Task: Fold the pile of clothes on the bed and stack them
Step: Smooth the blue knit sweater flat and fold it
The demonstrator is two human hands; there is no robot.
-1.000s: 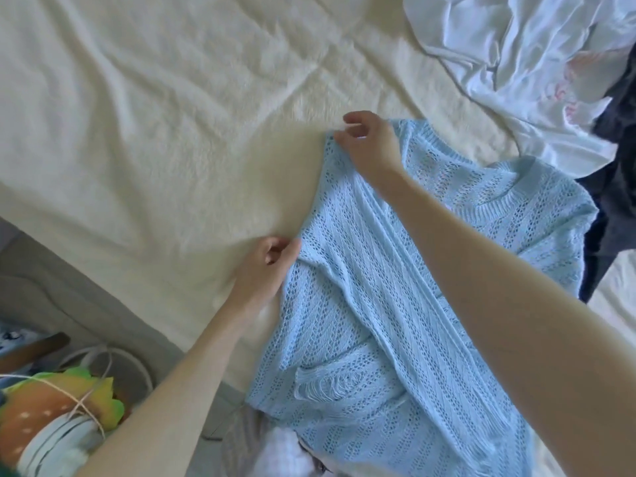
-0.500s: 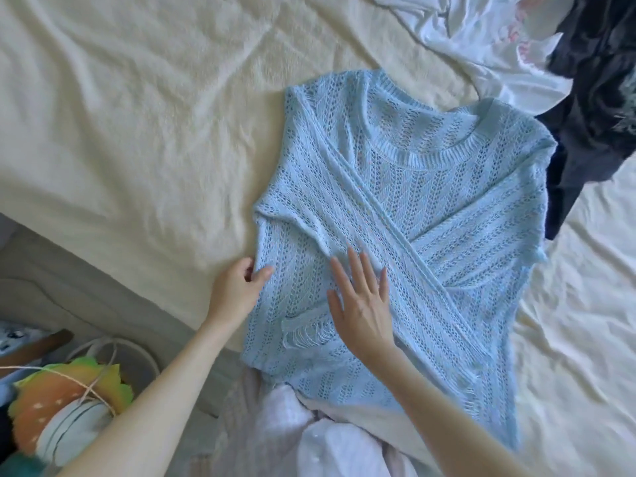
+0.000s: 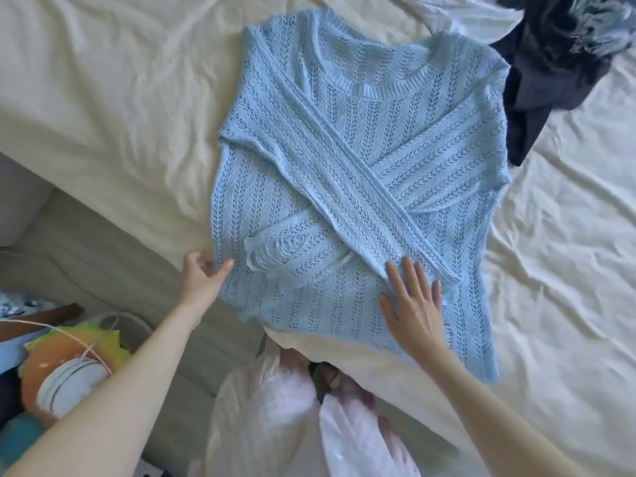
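Both hands have dropped to the hem: the left hand now pinches the lower left edge of the sweater, while the right hand lies flat on it, fingers spread. Sleeves sit crossed at centre frame, so a bottom-up fold looks next. Bare bed lies upper left; dark clothes crowd the upper right.

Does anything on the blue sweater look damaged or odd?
Yes. The cuff of the sleeve folded across the blue sweater, near the left hand, is frayed with loose hanging threads; possibly a deliberate distressed style.
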